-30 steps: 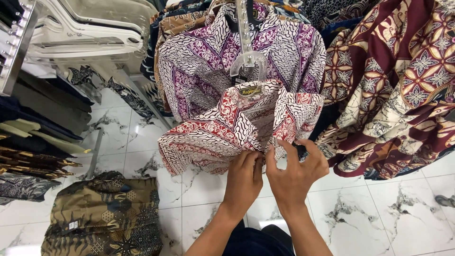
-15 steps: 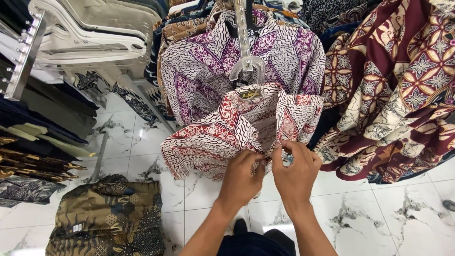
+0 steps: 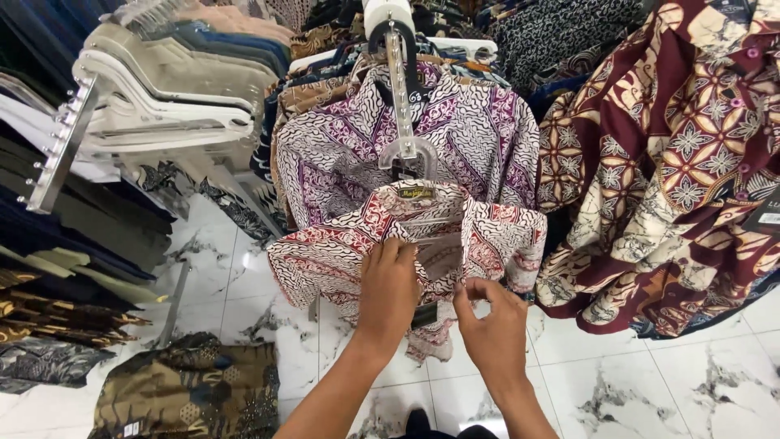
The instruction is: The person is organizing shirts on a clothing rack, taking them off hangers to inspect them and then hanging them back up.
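1. My left hand [image 3: 390, 284] is pressing flat, fingers curled closed on the front placket of the red-and-white patterned cotton batik shirt [image 3: 325, 256], which is hanging from the clear plastic hanger [image 3: 406, 150] just above my knuckles.
2. The cloth is looking light, soft and limp, so I am judging the stiffer placket edge the best hold.
3. My right hand [image 3: 491, 325] is pinching the lower front edge just beside the left, thumb and forefinger nearly closed.

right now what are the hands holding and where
Both hold the red patterned shirt on the hanger: left hand at its front opening, right hand at the lower front edge.
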